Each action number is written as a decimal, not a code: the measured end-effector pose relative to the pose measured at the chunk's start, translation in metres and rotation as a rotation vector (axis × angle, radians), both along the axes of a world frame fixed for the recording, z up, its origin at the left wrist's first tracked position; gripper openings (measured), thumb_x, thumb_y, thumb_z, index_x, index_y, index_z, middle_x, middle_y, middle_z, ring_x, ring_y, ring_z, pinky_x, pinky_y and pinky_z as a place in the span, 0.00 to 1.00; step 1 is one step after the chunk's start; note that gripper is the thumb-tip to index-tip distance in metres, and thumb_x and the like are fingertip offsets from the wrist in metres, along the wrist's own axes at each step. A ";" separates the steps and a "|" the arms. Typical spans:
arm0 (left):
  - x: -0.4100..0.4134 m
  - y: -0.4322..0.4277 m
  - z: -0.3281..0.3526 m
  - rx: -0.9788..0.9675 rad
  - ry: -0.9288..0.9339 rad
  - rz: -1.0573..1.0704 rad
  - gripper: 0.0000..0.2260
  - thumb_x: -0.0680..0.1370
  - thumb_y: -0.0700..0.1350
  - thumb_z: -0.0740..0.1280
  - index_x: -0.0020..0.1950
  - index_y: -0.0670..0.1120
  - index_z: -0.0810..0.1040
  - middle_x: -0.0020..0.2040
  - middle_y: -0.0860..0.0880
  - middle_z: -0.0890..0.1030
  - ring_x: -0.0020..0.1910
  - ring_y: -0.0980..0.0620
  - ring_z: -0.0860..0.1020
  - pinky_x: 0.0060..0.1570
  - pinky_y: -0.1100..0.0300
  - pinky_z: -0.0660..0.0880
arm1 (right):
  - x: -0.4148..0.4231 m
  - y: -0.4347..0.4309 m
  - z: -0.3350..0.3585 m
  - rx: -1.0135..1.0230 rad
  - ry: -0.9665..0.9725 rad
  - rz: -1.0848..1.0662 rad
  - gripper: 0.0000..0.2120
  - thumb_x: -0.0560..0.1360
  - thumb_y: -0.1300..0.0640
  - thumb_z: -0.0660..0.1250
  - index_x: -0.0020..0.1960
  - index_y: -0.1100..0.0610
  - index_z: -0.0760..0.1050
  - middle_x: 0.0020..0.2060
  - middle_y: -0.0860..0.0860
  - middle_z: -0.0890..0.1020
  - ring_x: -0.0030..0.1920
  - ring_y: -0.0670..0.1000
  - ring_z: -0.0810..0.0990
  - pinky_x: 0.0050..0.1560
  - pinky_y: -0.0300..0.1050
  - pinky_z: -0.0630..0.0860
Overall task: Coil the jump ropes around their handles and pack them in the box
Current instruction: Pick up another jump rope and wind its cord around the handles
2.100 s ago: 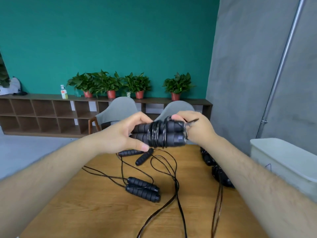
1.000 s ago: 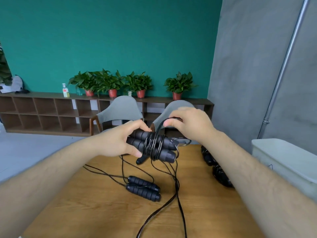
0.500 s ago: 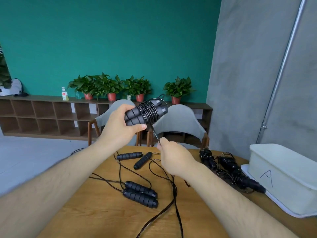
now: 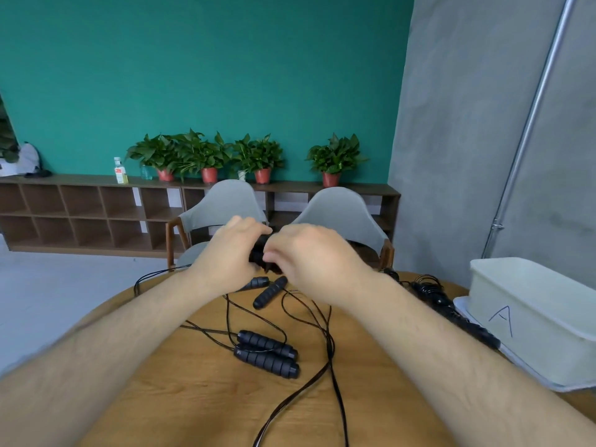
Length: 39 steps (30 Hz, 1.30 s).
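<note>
My left hand point(image 4: 227, 256) and my right hand point(image 4: 309, 258) meet above the far part of the wooden table point(image 4: 200, 391), both curled around a black coiled jump rope bundle point(image 4: 259, 253) that is mostly hidden between them. A pair of black ribbed handles point(image 4: 266, 353) lies side by side in the middle of the table with loose cord point(image 4: 329, 343) trailing toward me. Another loose handle point(image 4: 269, 291) lies just below my hands. Coiled black ropes point(image 4: 432, 293) lie next to the white box point(image 4: 529, 321) marked "A" at the right.
Two grey chairs point(image 4: 338, 211) stand behind the table. A low wooden shelf point(image 4: 80, 208) with potted plants runs along the teal wall. A metal pipe point(image 4: 529, 124) climbs the grey wall at right. Cord point(image 4: 145, 279) hangs over the table's far left edge.
My left hand has lowered the coiled bundle from chair-top height, and my right hand has risen from the trailing cord to close on the bundle beside it.
</note>
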State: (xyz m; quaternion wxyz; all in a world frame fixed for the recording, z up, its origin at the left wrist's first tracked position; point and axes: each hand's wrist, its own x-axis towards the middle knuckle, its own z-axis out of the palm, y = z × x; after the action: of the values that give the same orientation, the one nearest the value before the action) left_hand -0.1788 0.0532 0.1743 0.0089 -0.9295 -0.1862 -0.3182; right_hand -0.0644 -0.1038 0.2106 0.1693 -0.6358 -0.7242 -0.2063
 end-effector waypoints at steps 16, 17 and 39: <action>-0.016 -0.011 -0.007 -0.446 0.145 -0.326 0.31 0.70 0.32 0.74 0.55 0.63 0.64 0.56 0.56 0.72 0.55 0.57 0.74 0.49 0.58 0.78 | 0.061 0.012 0.017 -0.080 0.324 -0.008 0.14 0.69 0.37 0.74 0.40 0.46 0.76 0.36 0.43 0.81 0.41 0.45 0.80 0.44 0.53 0.79; -0.016 -0.012 -0.007 -0.442 0.136 -0.335 0.32 0.70 0.32 0.73 0.56 0.64 0.63 0.56 0.56 0.72 0.55 0.56 0.74 0.50 0.58 0.78 | 0.062 0.012 0.017 -0.087 0.341 -0.017 0.14 0.69 0.38 0.75 0.40 0.47 0.77 0.36 0.44 0.81 0.41 0.46 0.80 0.44 0.53 0.79; -0.006 0.001 -0.026 0.414 0.138 -0.234 0.27 0.67 0.35 0.75 0.63 0.52 0.75 0.59 0.54 0.78 0.63 0.52 0.71 0.58 0.57 0.66 | 0.062 0.020 0.009 0.054 0.484 -0.020 0.06 0.74 0.56 0.76 0.48 0.52 0.80 0.46 0.44 0.77 0.39 0.38 0.75 0.38 0.25 0.67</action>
State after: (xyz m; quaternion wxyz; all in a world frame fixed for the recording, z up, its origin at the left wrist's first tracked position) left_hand -0.1844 0.0540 0.1486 0.1749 -0.9427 -0.0071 -0.2840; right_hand -0.0024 -0.0835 0.2194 0.3527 -0.6692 -0.6505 -0.0687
